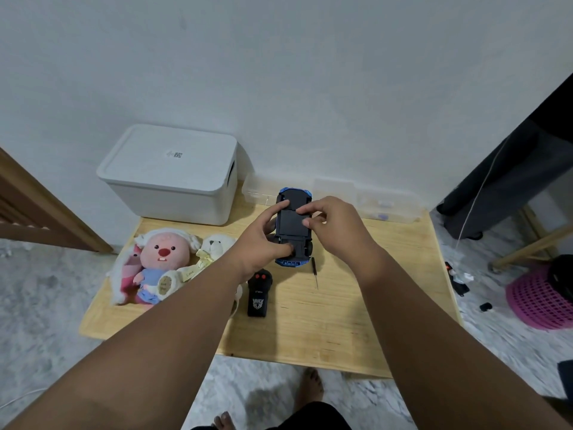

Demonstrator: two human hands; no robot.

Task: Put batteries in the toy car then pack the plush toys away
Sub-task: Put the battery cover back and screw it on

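Observation:
A blue toy car [293, 225] lies upside down on the wooden table [356, 305], its black underside facing up. My left hand [263, 240] grips its left side, index finger up by the far wheel and thumb on the near end. My right hand [335, 225] pinches the car's right edge with thumb and fingertips. A pink plush beaver [162, 259] in a blue dress and a white plush bear [217, 246] lie together at the table's left. No batteries are visible.
A white lidded storage box [173, 175] stands at the back left. A clear plastic case [372, 200] lies along the wall. A black remote control [259, 293] and a small screwdriver [314, 271] lie near the car. A pink basket [539, 299] sits on the floor, right.

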